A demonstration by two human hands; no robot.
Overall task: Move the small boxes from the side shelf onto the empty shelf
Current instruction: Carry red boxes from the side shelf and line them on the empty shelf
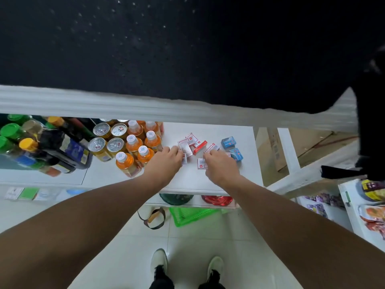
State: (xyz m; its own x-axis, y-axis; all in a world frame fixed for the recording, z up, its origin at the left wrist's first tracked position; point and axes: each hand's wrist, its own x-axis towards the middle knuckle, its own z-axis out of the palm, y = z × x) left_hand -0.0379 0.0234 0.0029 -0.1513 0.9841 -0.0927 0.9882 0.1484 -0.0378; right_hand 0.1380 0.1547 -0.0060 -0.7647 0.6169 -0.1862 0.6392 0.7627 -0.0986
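Several small red-and-white boxes (192, 143) lie scattered on the white shelf (193, 178) in front of me. Two small blue boxes (228, 142) sit at their right. My left hand (165, 161) reaches over the shelf, and its fingertips touch a red-and-white box (184, 159) at the left of the pile. My right hand (220, 166) hovers beside it, fingers curled down over a white box (201, 164) and another red-and-white box (212, 147). Whether either hand grips a box is hidden by the fingers.
Orange-drink bottles (137, 150) and gold cans (106, 140) stand close left of the boxes, with dark bottles (52, 147) further left. A white shelf board (145, 109) overhangs above. A green basket (193, 215) sits on the floor below. Snack packets (373, 215) fill a rack at right.
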